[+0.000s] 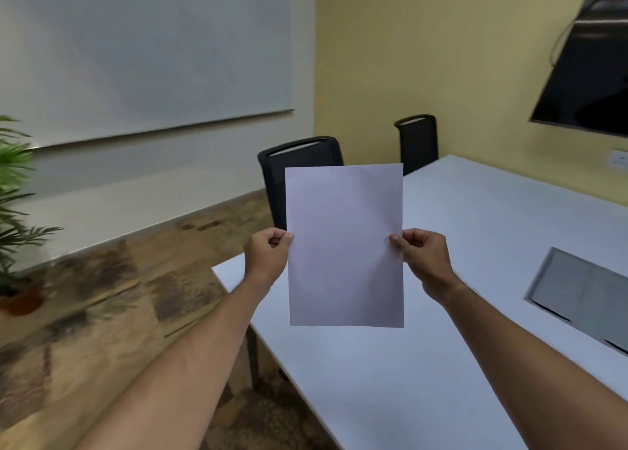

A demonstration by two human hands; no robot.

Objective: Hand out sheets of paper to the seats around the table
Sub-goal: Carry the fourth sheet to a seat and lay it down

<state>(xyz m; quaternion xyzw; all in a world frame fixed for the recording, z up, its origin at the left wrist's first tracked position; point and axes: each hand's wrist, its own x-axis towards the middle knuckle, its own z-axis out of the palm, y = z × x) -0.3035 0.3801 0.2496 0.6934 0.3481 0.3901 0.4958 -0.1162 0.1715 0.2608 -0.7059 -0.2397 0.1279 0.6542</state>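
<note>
Blank white rectangular sheet of paper [345, 245], smooth w/ faint creases, held upright above white matte table [475, 218]. Left hand [266, 256] pinches left edge, right hand [424, 256] pinches right edge, thumbs in front. Black mesh-back chair [302, 157] behind.

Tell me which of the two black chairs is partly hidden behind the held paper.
The nearer, larger chair, directly behind the paper; the farther chair stands clear, near the yellow wall.
</note>
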